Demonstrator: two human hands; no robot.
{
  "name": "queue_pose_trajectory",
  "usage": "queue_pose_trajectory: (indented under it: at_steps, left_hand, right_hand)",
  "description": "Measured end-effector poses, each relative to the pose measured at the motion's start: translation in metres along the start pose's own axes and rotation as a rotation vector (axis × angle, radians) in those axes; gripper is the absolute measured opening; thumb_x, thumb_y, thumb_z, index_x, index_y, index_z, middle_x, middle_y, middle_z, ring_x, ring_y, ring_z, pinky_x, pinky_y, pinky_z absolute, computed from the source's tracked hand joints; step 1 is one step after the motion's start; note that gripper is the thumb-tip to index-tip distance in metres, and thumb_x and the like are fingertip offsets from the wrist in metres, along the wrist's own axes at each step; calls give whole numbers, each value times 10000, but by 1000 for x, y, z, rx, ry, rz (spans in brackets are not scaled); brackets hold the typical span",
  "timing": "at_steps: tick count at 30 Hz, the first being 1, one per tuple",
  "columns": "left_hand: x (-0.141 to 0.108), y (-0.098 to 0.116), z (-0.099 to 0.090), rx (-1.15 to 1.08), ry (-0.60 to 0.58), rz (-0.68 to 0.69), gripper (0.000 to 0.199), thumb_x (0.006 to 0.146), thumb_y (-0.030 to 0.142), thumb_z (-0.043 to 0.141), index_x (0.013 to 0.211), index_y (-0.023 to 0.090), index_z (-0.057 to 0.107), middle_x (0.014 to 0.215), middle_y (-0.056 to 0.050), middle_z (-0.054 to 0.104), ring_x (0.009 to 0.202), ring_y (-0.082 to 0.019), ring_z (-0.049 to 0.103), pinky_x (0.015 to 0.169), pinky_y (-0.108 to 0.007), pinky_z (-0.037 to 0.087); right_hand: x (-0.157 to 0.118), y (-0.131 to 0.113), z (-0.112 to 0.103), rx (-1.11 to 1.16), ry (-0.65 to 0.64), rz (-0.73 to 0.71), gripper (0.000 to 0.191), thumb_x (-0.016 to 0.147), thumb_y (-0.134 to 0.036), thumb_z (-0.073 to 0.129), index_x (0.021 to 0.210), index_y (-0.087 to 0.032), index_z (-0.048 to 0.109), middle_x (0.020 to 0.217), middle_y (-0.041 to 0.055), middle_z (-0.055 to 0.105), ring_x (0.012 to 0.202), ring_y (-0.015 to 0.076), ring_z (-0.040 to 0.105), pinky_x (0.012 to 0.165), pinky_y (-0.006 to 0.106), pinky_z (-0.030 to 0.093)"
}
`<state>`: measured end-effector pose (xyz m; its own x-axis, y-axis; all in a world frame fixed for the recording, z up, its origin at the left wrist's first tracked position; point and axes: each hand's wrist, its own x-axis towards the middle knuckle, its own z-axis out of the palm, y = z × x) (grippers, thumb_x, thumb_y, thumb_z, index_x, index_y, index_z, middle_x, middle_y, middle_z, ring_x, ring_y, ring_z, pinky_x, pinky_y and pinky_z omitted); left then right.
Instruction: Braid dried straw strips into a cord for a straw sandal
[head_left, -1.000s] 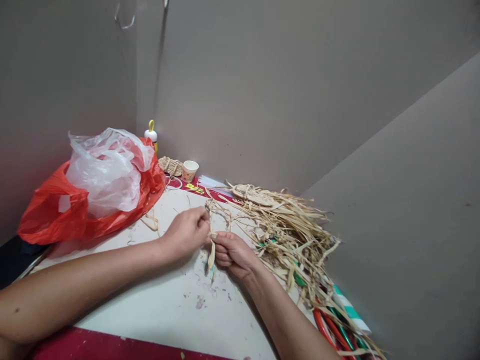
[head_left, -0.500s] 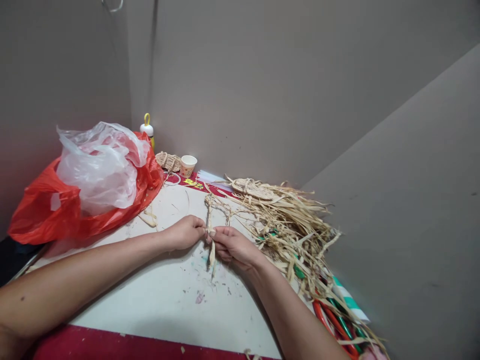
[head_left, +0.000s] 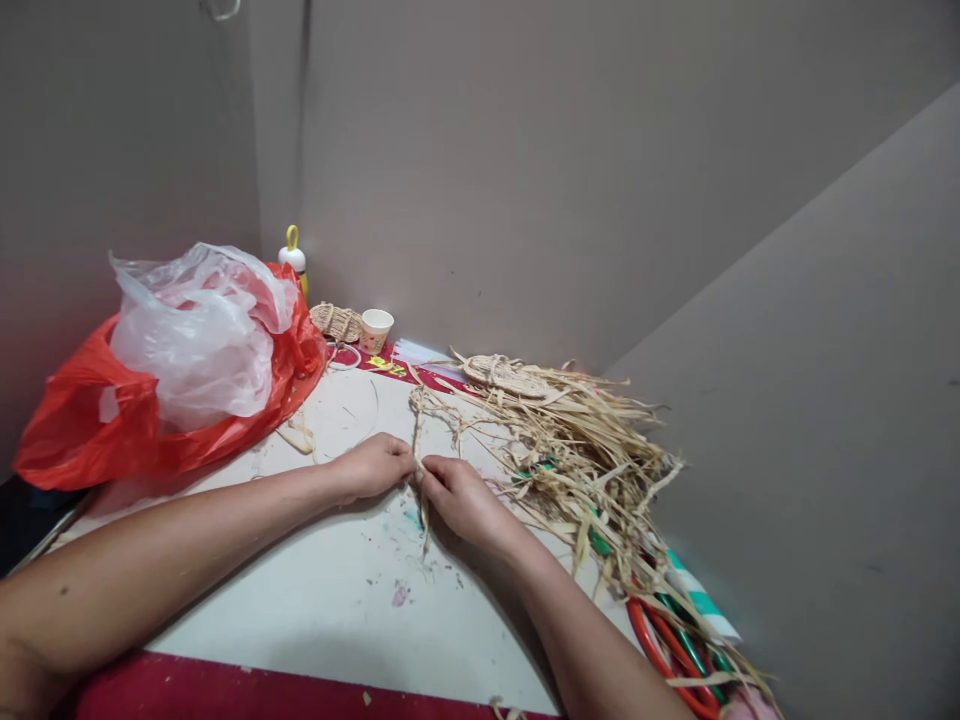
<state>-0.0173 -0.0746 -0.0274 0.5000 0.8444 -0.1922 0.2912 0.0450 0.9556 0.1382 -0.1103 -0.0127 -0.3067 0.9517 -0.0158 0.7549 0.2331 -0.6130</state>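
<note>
A thin braided straw strand (head_left: 418, 425) runs down the middle of the white board (head_left: 315, 600), its loose tail hanging below my fingers. My left hand (head_left: 379, 466) pinches the strand from the left side. From the right, my right hand (head_left: 461, 497) grips it between thumb and fingers, close against the left fingertips. A heap of dry straw (head_left: 592, 430) lies to the right of my hands, with a woven straw sole (head_left: 506, 376) on its back part.
Red and white plastic bags (head_left: 202, 350) fill the left. Behind stand a bottle (head_left: 292, 258), a paper cup (head_left: 376, 330) and another woven piece (head_left: 336, 322). Red and green rings (head_left: 660, 640) lie at the lower right, near grey walls.
My right hand has turned over slightly, its back now more toward the camera, and its fingers have closed in around the strand. My left hand has barely moved.
</note>
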Motion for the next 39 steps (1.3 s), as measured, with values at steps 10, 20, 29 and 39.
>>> queue_pose_trajectory:
  at_steps: [10,20,29,39]
  left_hand:
    - [-1,-1,1,-50,17,44,192,671,226,446,491,168,413,434,67,331,434,-61,255,448,-233,189]
    - [-6,4,0,-246,-63,-99,238,691,328,559,550,175,443,407,82,318,357,-47,226,370,-228,120]
    - [-7,7,-6,-437,-152,-168,224,673,340,641,660,158,510,413,104,296,359,-30,214,366,-193,101]
    - [-5,3,-8,-409,-215,-157,211,711,347,604,710,160,506,472,64,462,329,-27,283,336,-181,142]
  right_hand:
    - [-10,-9,-7,51,-15,33,300,847,-275,396,566,-178,436,517,-15,460,515,108,379,496,227,253]
    - [-19,-24,16,-280,16,-22,239,864,-233,409,726,-181,597,649,65,611,537,139,446,547,274,221]
    - [-21,-13,-63,31,5,81,331,854,-365,424,593,-177,499,501,-13,496,458,99,410,472,223,290]
    - [-30,42,-124,-230,314,287,197,744,-340,517,737,-177,627,596,17,605,497,131,530,488,231,361]
